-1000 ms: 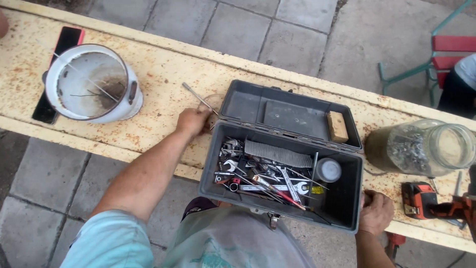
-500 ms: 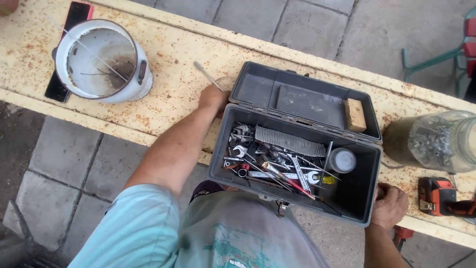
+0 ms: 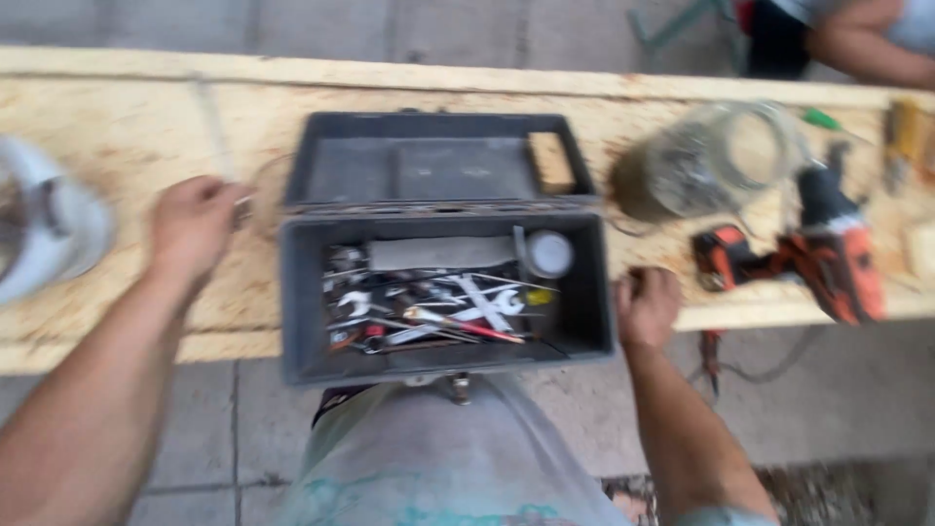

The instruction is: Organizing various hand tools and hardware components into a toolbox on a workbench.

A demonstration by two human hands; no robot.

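An open grey toolbox sits on the pale wooden board, its lid laid back. Wrenches and a white round cap lie inside. My left hand rests on the board just left of the box, fingers curled, with a thin metal piece at its fingertips; blur hides whether it grips it. My right hand is curled at the board's near edge, against the box's right wall.
A glass jar lies on its side right of the lid. An orange and black drill lies further right, with a green-handled screwdriver behind it. A white bucket stands at far left. Another person's arm shows at top right.
The view has swung right and closer, bringing the drill and jar into full view. My left hand has drawn slightly away from the box's left side. My right hand stays by the box's right corner.
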